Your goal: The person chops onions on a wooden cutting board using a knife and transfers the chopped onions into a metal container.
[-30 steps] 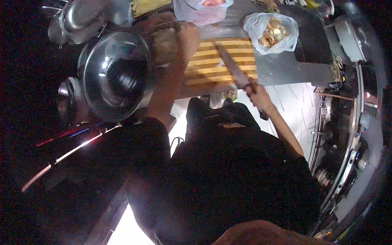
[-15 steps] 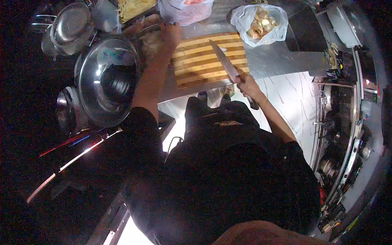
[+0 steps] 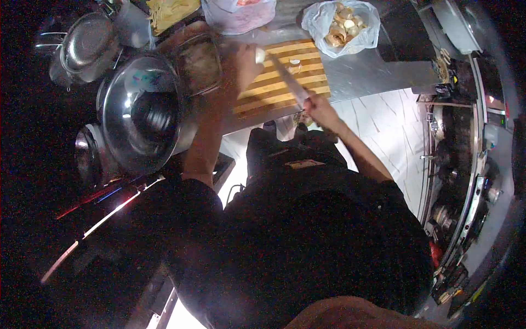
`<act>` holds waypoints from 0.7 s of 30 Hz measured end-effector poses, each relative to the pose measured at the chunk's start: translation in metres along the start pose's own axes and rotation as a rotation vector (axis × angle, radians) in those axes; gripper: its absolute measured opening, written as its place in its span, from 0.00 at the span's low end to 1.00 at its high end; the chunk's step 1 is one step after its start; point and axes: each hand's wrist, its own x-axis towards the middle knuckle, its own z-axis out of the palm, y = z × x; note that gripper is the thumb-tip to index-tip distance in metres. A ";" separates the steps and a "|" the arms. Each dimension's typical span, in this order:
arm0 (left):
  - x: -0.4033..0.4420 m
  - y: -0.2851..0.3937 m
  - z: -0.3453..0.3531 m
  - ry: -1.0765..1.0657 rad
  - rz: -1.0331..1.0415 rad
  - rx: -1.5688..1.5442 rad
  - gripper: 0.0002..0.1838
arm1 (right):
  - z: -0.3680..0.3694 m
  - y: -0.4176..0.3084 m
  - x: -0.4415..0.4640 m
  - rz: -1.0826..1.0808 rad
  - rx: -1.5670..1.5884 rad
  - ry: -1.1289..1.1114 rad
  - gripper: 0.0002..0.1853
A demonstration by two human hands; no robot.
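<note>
A striped wooden cutting board (image 3: 282, 88) lies on the metal counter. Over its left part is my left hand (image 3: 245, 67), blurred, with a small whitish, rounded piece of vegetable (image 3: 259, 55) at the fingertips; its exact kind is unclear. My right hand (image 3: 322, 111) is closed round the handle of a kitchen knife (image 3: 291, 86), whose blade slants up and left over the board, its tip close to the whitish piece. Behind the blade, a white sliver (image 3: 295, 61) and a thin brownish scrap (image 3: 295, 69) rest on the board.
Beyond the board, a white plastic bag (image 3: 312, 24) holds brown skins and pale pieces. Left of the board stand a rectangular container (image 3: 200, 64), a large clear bowl (image 3: 112, 134) and a metal strainer (image 3: 87, 41). Another plastic bag (image 3: 238, 19) sits at the back.
My left hand has come from the container's far side toward me and onto the board, now with the whitish piece. The knife in my right hand has shifted slightly left.
</note>
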 end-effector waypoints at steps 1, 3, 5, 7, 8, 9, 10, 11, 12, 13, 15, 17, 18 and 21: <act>-0.010 0.000 0.007 -0.030 0.023 -0.006 0.24 | -0.010 0.003 -0.002 0.043 0.003 0.016 0.15; -0.026 0.005 0.016 -0.065 0.078 -0.034 0.27 | -0.023 0.003 -0.004 0.096 -0.023 0.050 0.16; -0.034 0.017 0.024 -0.080 0.146 -0.076 0.29 | -0.023 -0.003 -0.007 0.026 -0.106 0.080 0.16; -0.040 0.016 0.042 0.003 0.060 -0.237 0.33 | -0.019 -0.007 -0.012 0.011 -0.256 0.114 0.16; -0.042 0.013 0.049 0.045 0.017 -0.316 0.34 | -0.016 -0.008 -0.015 0.030 -0.362 0.135 0.16; -0.045 0.013 0.048 0.075 -0.032 -0.266 0.37 | -0.014 -0.009 -0.019 0.049 -0.468 0.154 0.16; -0.048 0.010 0.051 0.052 -0.158 -0.449 0.37 | -0.013 -0.010 -0.024 0.062 -0.473 0.140 0.16; -0.052 0.007 0.055 0.028 -0.284 -0.631 0.37 | -0.013 -0.012 -0.029 0.076 -0.478 0.127 0.16; -0.054 0.008 0.054 0.005 -0.410 -0.811 0.36 | -0.015 -0.017 -0.035 0.087 -0.482 0.116 0.16; -0.056 0.009 0.057 0.033 -0.421 -0.804 0.33 | -0.016 -0.022 -0.040 0.093 -0.475 0.092 0.16; -0.058 0.017 0.055 0.092 -0.443 -0.787 0.27 | -0.016 -0.032 -0.045 0.103 -0.459 0.046 0.17; -0.060 0.030 0.049 0.149 -0.497 -0.786 0.20 | -0.013 -0.031 -0.047 0.116 -0.558 -0.020 0.19; -0.060 0.032 0.051 0.162 -0.502 -0.766 0.20 | -0.010 -0.029 -0.047 0.122 -0.607 -0.052 0.21; -0.059 0.027 0.063 0.195 -0.511 -0.732 0.20 | -0.003 -0.021 -0.048 0.071 -0.592 -0.047 0.20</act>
